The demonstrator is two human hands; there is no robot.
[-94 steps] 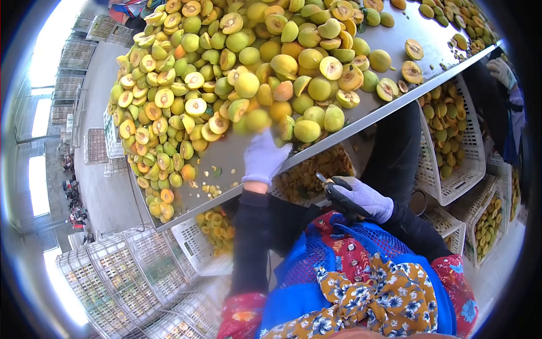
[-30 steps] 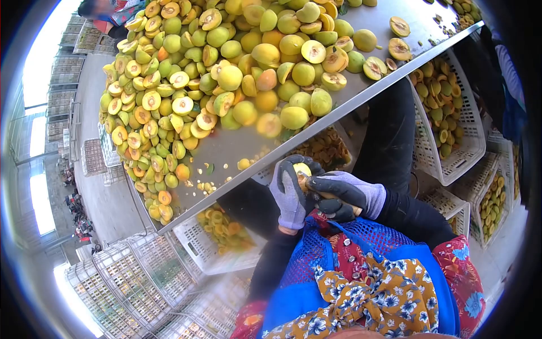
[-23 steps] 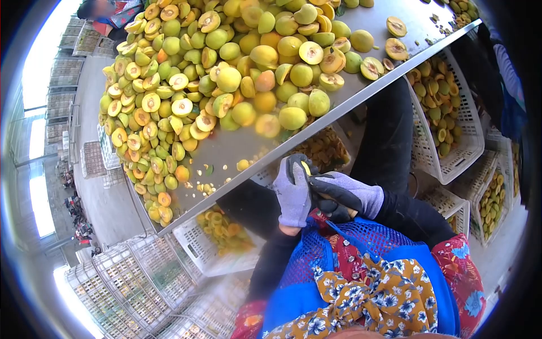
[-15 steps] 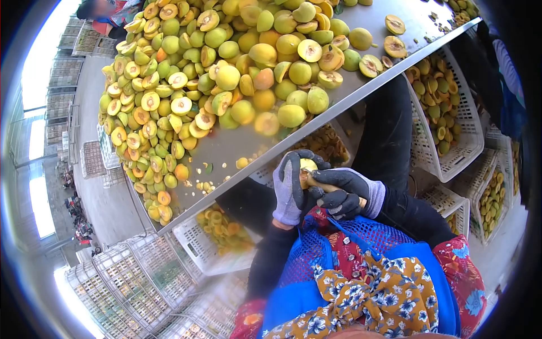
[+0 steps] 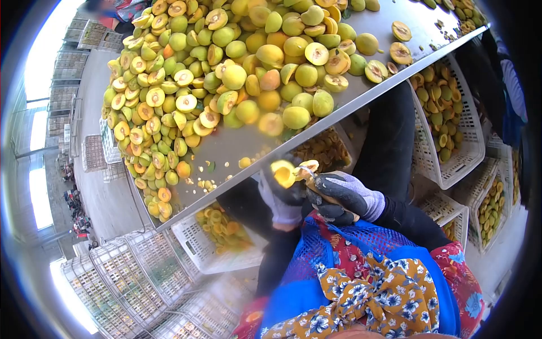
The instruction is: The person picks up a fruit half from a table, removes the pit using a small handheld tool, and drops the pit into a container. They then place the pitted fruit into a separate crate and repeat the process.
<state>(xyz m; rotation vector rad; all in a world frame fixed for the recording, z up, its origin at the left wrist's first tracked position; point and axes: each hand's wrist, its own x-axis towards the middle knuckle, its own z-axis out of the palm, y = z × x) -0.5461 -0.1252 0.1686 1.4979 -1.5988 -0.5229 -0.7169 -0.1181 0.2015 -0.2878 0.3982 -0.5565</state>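
Note:
My left hand point(image 5: 278, 199), in a grey glove with black-coated fingers, is blurred by motion just below the table edge. A hollowed yellow stone-fruit half point(image 5: 283, 173) sits at its fingers. My right hand point(image 5: 344, 196), gloved alike, is closed around a wooden-handled tool point(image 5: 351, 216); its working end is hidden. A second piece of fruit point(image 5: 308, 167), brownish at the middle, shows at the tip of the right fingers beside the half. Above both hands, whole and halved yellow-green stone fruits point(image 5: 237, 76) are heaped on the metal table point(image 5: 231, 144).
The table's raised metal rim point(image 5: 350, 116) runs diagonally in front of me. Beneath it stand a white crate of fruit halves point(image 5: 195, 240) at left and another crate point(image 5: 423, 150) at right. Stacked crates point(image 5: 130, 277) fill the lower left. Another person's sleeve point(image 5: 511, 85) shows at right.
My hands have moved apart slightly from being close together around one fruit. The fruit now shows as two pieces, and my left hand has shifted left and down.

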